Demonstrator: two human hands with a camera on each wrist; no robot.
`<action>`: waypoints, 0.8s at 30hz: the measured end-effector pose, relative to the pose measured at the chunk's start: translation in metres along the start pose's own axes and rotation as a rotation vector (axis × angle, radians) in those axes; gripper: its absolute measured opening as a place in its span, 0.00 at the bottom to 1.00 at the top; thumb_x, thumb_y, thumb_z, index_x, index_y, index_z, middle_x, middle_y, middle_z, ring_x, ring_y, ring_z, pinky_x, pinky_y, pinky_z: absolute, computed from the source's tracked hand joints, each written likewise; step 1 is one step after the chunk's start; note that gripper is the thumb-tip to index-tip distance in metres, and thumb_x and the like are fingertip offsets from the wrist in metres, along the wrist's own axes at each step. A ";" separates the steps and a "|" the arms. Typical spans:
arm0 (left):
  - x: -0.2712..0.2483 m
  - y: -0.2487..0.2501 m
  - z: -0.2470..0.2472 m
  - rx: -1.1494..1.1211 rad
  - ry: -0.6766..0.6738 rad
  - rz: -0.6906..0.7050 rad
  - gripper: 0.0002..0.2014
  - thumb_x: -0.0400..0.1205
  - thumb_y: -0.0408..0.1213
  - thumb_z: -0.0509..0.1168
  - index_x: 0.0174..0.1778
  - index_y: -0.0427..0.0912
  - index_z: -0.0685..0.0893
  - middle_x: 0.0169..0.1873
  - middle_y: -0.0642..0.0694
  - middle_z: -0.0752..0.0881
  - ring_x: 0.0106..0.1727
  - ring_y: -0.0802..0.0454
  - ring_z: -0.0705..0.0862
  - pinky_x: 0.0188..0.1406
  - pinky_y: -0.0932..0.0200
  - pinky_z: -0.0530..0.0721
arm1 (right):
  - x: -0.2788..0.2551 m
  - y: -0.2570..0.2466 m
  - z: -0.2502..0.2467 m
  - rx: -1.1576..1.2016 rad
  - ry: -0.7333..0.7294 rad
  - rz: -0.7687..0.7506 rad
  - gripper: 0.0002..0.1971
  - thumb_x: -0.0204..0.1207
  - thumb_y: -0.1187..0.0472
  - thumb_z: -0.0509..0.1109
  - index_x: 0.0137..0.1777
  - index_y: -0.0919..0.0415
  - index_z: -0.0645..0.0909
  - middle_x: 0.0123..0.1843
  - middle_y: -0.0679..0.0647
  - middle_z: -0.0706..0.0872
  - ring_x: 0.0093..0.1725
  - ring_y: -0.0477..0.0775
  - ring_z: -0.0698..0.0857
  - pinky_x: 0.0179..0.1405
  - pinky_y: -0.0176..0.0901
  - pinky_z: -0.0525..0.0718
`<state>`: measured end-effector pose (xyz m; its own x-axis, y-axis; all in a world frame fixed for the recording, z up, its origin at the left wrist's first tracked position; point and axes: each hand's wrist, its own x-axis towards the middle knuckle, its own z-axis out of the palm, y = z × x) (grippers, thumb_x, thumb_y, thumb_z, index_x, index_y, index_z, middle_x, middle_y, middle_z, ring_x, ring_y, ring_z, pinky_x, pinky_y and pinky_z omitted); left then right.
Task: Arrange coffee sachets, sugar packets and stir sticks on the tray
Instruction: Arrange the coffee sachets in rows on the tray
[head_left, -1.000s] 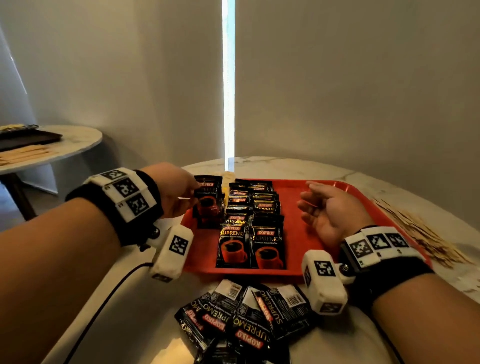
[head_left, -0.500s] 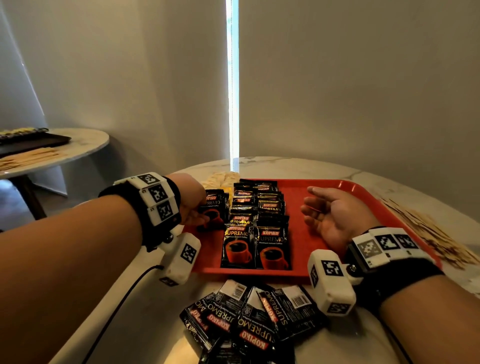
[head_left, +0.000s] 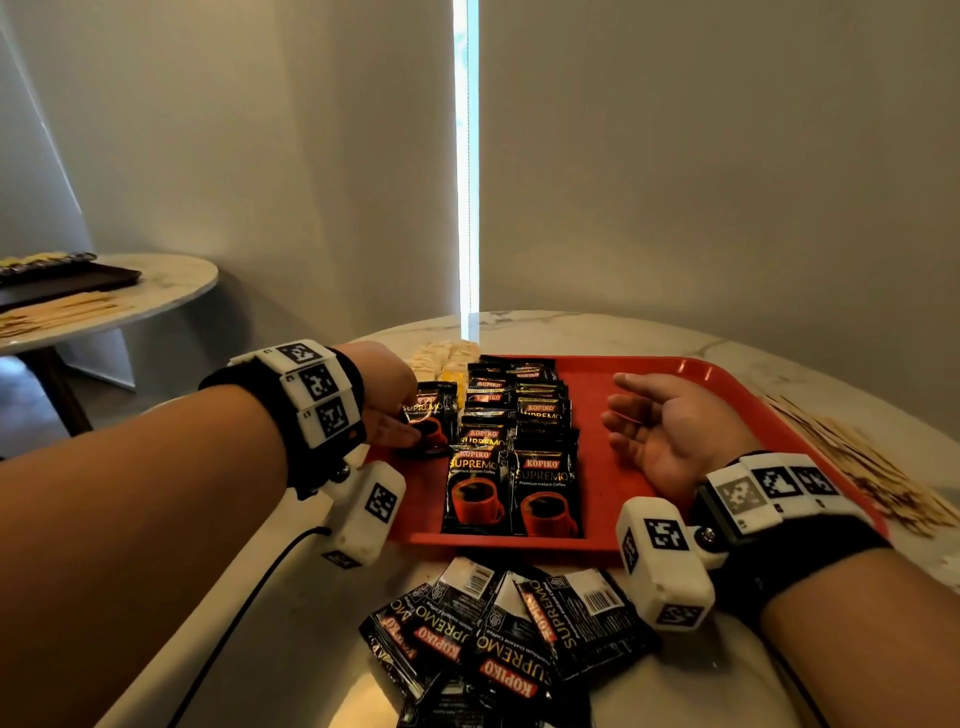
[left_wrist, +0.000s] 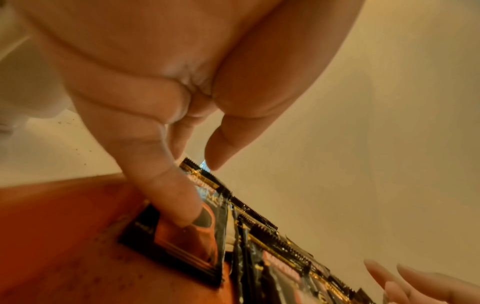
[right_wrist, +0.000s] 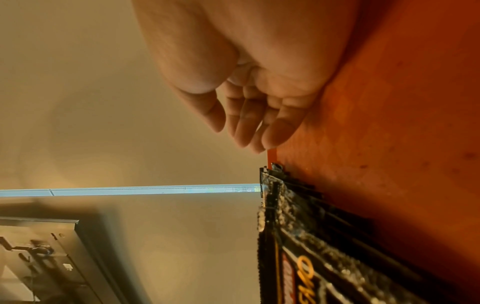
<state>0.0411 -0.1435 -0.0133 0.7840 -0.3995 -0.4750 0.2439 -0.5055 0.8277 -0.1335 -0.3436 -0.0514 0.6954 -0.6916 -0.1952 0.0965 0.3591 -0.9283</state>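
Observation:
A red tray (head_left: 608, 493) sits on the marble table and carries two overlapping rows of black coffee sachets (head_left: 514, 441). At the tray's left, my left hand (head_left: 410, 431) pinches one coffee sachet (head_left: 434, 415) held upright beside those rows. In the left wrist view the thumb (left_wrist: 166, 185) lies on the front of the sachet (left_wrist: 182, 242), whose lower edge meets the tray (left_wrist: 64, 236). My right hand (head_left: 623, 415) rests on its side on the bare right half of the tray. Its fingers (right_wrist: 246, 127) are relaxed and hold nothing.
A loose pile of coffee sachets (head_left: 509, 623) lies on the table in front of the tray. Wooden stir sticks (head_left: 857, 467) are spread to the tray's right. Pale sugar packets (head_left: 441, 356) lie beyond its far left corner. A second table (head_left: 156, 291) stands at the far left.
My left hand has brought its sachet a little to the right and down onto the tray beside the rows. The right hand has stayed where it was.

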 end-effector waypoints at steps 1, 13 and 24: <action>0.000 0.001 -0.001 -0.002 0.014 0.015 0.08 0.89 0.26 0.58 0.62 0.31 0.77 0.65 0.32 0.84 0.69 0.34 0.84 0.67 0.45 0.84 | 0.000 0.000 0.000 -0.002 0.003 0.001 0.04 0.84 0.60 0.67 0.50 0.57 0.83 0.31 0.51 0.84 0.33 0.51 0.83 0.26 0.40 0.80; 0.000 0.009 -0.001 0.147 0.111 0.146 0.07 0.86 0.26 0.61 0.42 0.34 0.76 0.39 0.38 0.82 0.37 0.45 0.85 0.38 0.51 0.88 | -0.002 0.000 -0.001 -0.009 0.003 0.014 0.05 0.84 0.60 0.66 0.50 0.58 0.83 0.31 0.52 0.84 0.33 0.51 0.84 0.25 0.39 0.81; -0.025 0.027 0.000 -0.625 -0.344 0.222 0.06 0.83 0.32 0.58 0.40 0.40 0.72 0.28 0.48 0.75 0.25 0.58 0.70 0.15 0.69 0.68 | -0.004 0.000 0.001 -0.103 0.021 0.006 0.07 0.83 0.57 0.67 0.42 0.57 0.79 0.30 0.51 0.77 0.25 0.49 0.73 0.23 0.38 0.64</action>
<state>0.0280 -0.1469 0.0206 0.6550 -0.7098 -0.2590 0.4599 0.1026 0.8820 -0.1352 -0.3403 -0.0505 0.6804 -0.7032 -0.2065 0.0179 0.2976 -0.9545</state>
